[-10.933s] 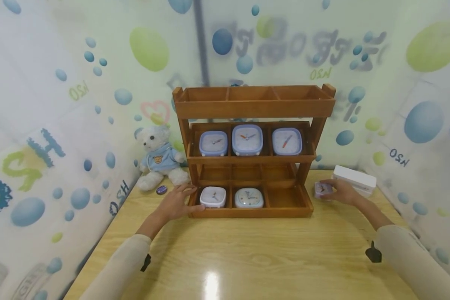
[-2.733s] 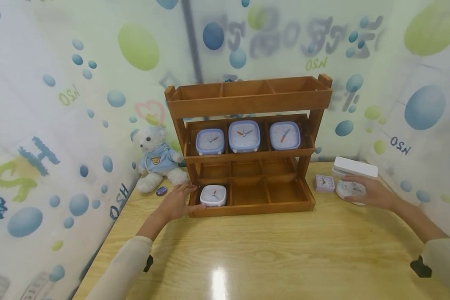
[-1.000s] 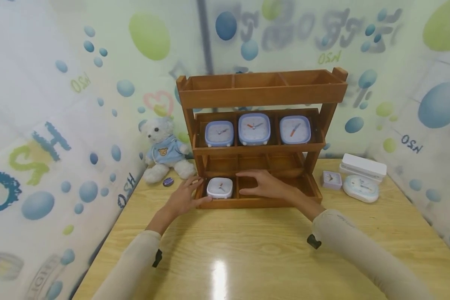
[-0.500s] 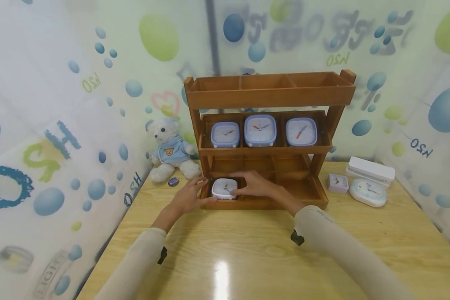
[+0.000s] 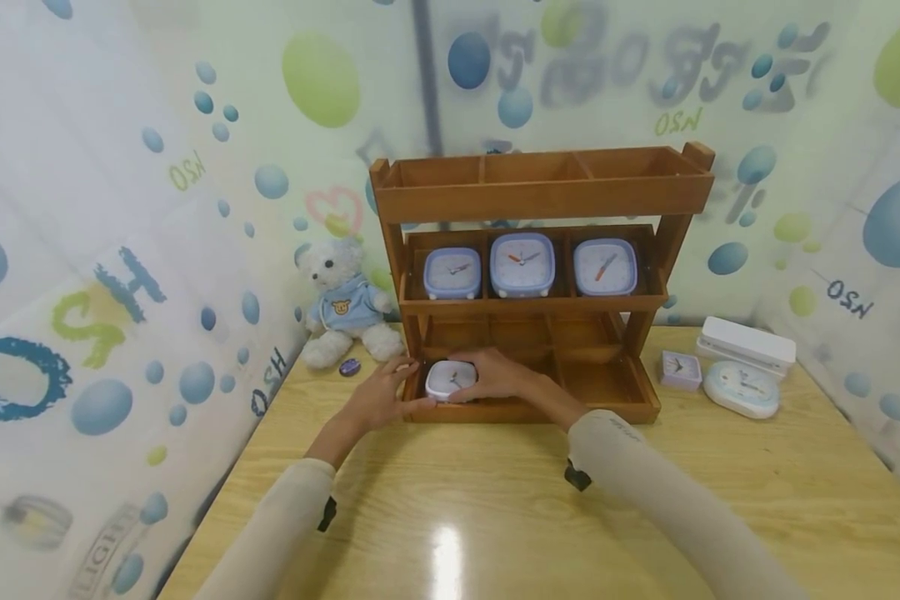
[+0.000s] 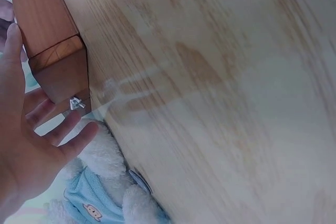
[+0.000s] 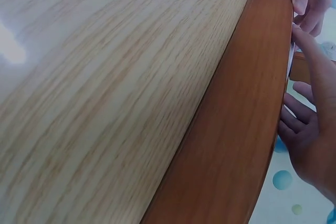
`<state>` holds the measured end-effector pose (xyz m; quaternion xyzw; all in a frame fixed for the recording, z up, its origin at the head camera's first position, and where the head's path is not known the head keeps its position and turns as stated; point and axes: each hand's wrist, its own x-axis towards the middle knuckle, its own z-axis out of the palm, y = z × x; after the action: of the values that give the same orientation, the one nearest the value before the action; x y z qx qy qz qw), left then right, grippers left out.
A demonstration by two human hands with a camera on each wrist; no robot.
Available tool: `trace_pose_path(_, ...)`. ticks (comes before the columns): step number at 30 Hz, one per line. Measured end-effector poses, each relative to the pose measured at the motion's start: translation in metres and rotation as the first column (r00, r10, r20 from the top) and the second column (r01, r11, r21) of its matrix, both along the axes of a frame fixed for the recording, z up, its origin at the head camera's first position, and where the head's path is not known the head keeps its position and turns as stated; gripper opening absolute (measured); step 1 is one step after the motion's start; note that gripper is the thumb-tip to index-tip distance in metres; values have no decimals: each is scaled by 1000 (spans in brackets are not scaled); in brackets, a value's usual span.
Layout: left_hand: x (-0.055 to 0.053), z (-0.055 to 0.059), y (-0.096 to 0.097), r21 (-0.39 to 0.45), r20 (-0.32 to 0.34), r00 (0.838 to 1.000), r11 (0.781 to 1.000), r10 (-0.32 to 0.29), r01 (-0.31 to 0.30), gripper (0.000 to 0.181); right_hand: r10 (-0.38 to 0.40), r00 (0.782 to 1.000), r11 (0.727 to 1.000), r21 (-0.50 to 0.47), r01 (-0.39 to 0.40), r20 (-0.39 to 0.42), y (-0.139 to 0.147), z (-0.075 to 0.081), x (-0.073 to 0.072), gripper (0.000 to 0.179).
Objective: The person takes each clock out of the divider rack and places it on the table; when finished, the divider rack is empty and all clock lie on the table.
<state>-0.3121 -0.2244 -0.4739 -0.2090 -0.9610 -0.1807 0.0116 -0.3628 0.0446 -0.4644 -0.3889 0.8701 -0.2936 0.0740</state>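
My right hand (image 5: 498, 377) grips a white alarm clock (image 5: 441, 380) in the bottom tier's left compartment, thumb at its front and fingers behind. The clock sits tilted back in the wooden shelf (image 5: 543, 197). At the shelf's lower left end, my left hand (image 5: 378, 398) rests with its thumb at the front edge. The left wrist view shows the left fingers (image 6: 65, 129) loosely spread by the tray's end. Three blue-rimmed clocks, left (image 5: 452, 273), middle (image 5: 522, 264) and right (image 5: 605, 267), stand in the middle tier.
Right of the shelf, a small purple square clock (image 5: 681, 370) and a pale rounded clock (image 5: 742, 387) are on the table (image 5: 570, 517), before a white oblong case (image 5: 747, 343). A teddy bear (image 5: 345, 304) sits left, near a purple round badge (image 5: 349, 367).
The pale clock has gone from the lower middle compartment to the table's right. My right hand has let go there, moved left and taken hold of the white clock. My left hand stays at the shelf.
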Motion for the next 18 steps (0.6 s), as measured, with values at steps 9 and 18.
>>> trace_pose_path(9,-1,2,3,1,-10,1000,1000,-16,16,96,-12,1000,995,101,13,-15,-4,2,-2,83)
trace_pose_path(18,0,1,2,-32,-12,1000,999,-4,4,96,47,998,991,124,-43,-34,-9,7,-6,79)
